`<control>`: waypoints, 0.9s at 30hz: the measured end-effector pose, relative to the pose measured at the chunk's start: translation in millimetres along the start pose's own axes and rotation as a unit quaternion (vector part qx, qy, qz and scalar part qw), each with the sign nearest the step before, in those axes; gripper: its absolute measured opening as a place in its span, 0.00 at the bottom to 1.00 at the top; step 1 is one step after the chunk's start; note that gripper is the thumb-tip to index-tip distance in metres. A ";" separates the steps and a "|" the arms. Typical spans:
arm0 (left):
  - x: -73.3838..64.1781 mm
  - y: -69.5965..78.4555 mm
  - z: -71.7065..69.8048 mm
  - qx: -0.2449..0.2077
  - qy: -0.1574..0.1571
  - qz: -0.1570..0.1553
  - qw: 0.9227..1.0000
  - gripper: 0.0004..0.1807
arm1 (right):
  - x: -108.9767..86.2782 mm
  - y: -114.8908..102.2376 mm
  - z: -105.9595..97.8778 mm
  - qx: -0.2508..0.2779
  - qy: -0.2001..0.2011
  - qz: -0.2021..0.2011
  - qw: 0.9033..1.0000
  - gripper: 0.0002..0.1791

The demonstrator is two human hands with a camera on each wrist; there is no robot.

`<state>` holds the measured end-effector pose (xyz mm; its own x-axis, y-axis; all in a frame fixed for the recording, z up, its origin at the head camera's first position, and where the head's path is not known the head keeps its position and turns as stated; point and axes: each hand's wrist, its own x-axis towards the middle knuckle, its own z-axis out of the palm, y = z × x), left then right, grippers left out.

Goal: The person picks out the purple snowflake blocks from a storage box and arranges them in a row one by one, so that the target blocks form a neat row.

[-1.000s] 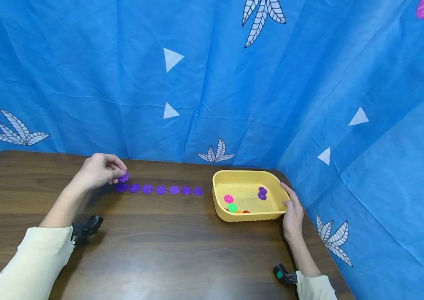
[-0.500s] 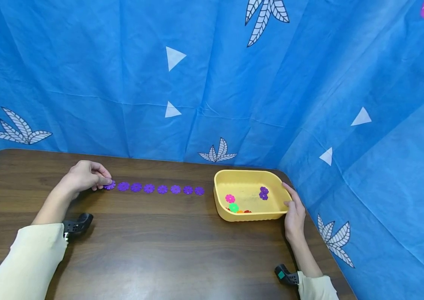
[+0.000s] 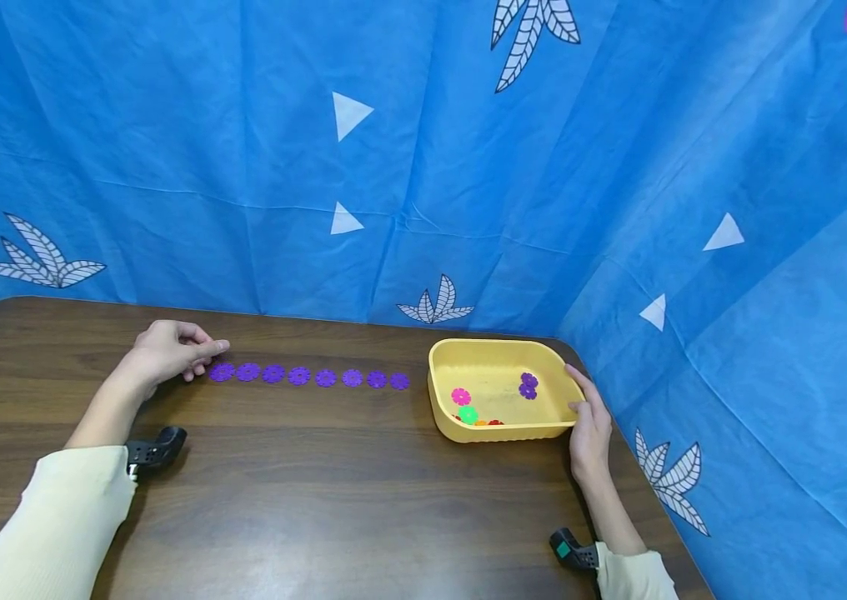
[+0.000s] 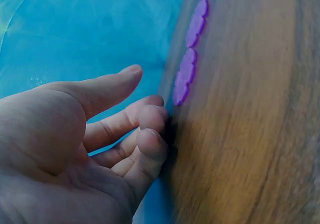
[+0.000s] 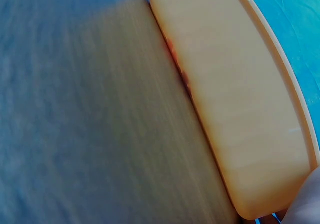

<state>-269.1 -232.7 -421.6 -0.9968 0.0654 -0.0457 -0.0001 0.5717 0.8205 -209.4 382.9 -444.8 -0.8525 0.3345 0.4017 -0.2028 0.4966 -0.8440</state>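
Note:
Several purple flower-shaped discs (image 3: 299, 376) lie in a row on the table. My left hand (image 3: 168, 354) hovers beside the row's left end, next to the last purple disc (image 3: 222, 372). In the left wrist view, the thumb of the left hand (image 4: 85, 134) stands apart from loosely bent fingers, with nothing between them. My right hand (image 3: 590, 429) grips the right end of a yellow plastic basket (image 3: 502, 432), its thumb over the rim. Only a sliver of that hand shows in the right wrist view, beside the basket's side wall (image 5: 230, 94).
Inside the basket lie a pink disc (image 3: 461, 397), a green disc (image 3: 468, 414), two purple discs (image 3: 528, 386) and some red and orange ones partly hidden by the front wall. A blue patterned curtain (image 3: 281, 167) hangs behind the brown wooden table (image 3: 333, 492).
My left hand moved left and down with a purple disc, laid it at the row's left end and let go, its thumb lifting away. The right hand stays on the basket.

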 end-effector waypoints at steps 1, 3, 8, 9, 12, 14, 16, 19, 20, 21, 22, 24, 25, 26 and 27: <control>0.4 -0.7 0.1 -0.002 0.006 -0.002 1.000 0.20 | 0.0 -0.4 0.0 0.001 0.000 0.001 1.000 0.32; 0.7 -1.7 0.8 -0.001 0.017 0.000 1.000 0.20 | 0.0 -0.8 0.1 0.001 -0.001 0.002 1.000 0.32; 1.4 -0.5 5.2 0.022 0.071 0.027 0.997 0.17 | -0.3 0.1 0.4 -0.004 0.000 0.006 1.000 0.32; 1.5 0.2 6.2 0.030 0.088 0.034 0.995 0.17 | -0.4 0.2 0.4 -0.005 0.000 0.007 1.000 0.32; 2.1 4.6 9.5 0.040 0.135 0.050 0.989 0.16 | -0.3 0.0 -0.1 -0.004 -0.001 0.010 1.000 0.32; 2.8 10.1 12.3 0.035 0.165 0.058 0.984 0.18 | 0.2 -0.5 -0.3 0.000 -0.001 0.011 1.000 0.32; 3.7 18.1 15.8 0.023 0.192 0.064 0.979 0.20 | 0.7 -1.9 -0.5 0.004 -0.001 0.012 1.000 0.32; 4.6 33.4 22.6 0.000 0.228 0.078 0.971 0.22 | 1.8 -2.4 -0.2 0.007 -0.001 0.012 1.000 0.31; 4.8 38.7 25.2 -0.004 0.236 0.084 0.968 0.22 | 1.9 -2.5 0.0 0.006 -0.002 0.012 1.000 0.31; 5.1 43.7 27.9 -0.007 0.241 0.091 0.966 0.21 | 2.3 -1.9 0.2 0.005 -0.001 0.011 1.000 0.31; 5.4 48.6 31.0 -0.009 0.246 0.100 0.964 0.20 | 2.5 -1.1 0.5 0.005 0.000 0.010 1.000 0.31; 6.1 56.9 38.2 -0.015 0.254 0.122 0.959 0.19 | 2.7 0.2 1.0 0.004 0.000 0.008 1.000 0.31; 6.7 60.7 42.2 -0.020 0.257 0.132 0.957 0.19 | 2.6 0.6 1.0 0.005 0.000 0.008 1.000 0.31; 7.4 64.2 46.1 -0.025 0.262 0.140 0.955 0.19 | 2.5 0.6 1.0 0.006 0.000 0.007 1.000 0.31; 7.9 67.6 50.0 -0.031 0.265 0.147 0.952 0.20 | 2.3 0.8 1.0 0.006 0.000 0.008 1.000 0.31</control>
<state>-273.0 -152.7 -395.0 -0.8542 -0.2169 0.4725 0.2975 0.5413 0.7864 -212.0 383.2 -445.0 -0.8555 0.3424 0.3885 -0.1956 0.4811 -0.8546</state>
